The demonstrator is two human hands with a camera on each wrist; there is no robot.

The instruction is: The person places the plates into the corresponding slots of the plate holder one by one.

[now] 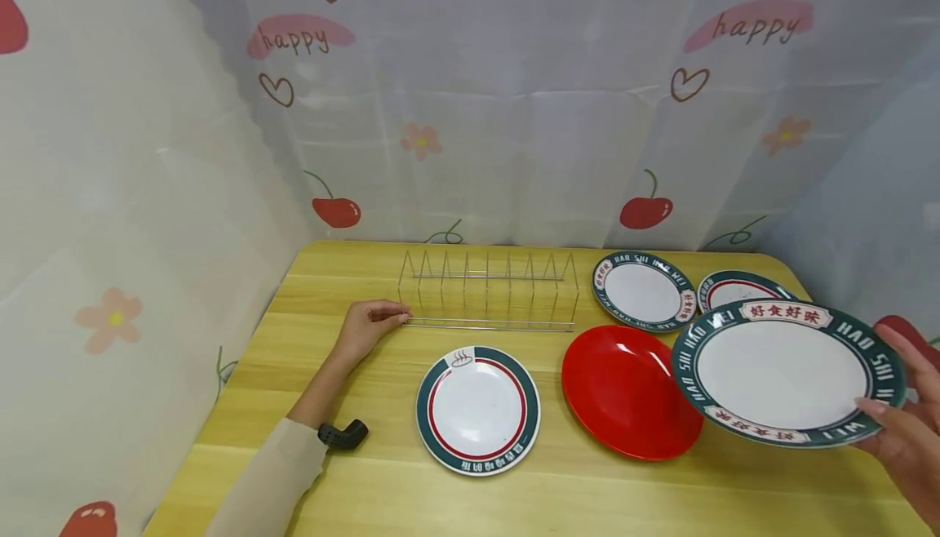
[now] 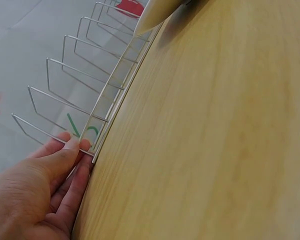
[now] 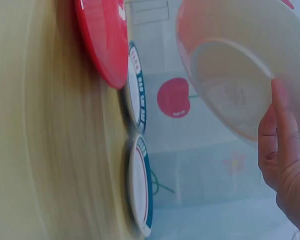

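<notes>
My right hand [image 1: 906, 423] grips the right rim of a green-bordered white plate [image 1: 782, 372], thumb on top and fingers beneath, above the table. The right wrist view shows that plate's pale underside [image 3: 230, 75] with fingers [image 3: 285, 130] against it. My left hand [image 1: 367, 329] pinches the front left corner of a wire plate rack [image 1: 488, 325]; the left wrist view shows thumb and fingers at the rack's end wire [image 2: 85, 150]. No plates stand in the rack's slots. Below the held plate and to its left lies a red plate [image 1: 624, 390].
A white plate with a green rim and red ring [image 1: 477, 410] lies in front of the rack. At the back right are a green-lettered plate [image 1: 644, 290] and another ringed plate [image 1: 742, 288], partly hidden by the held one. A patterned curtain [image 1: 514, 153] hangs behind the table.
</notes>
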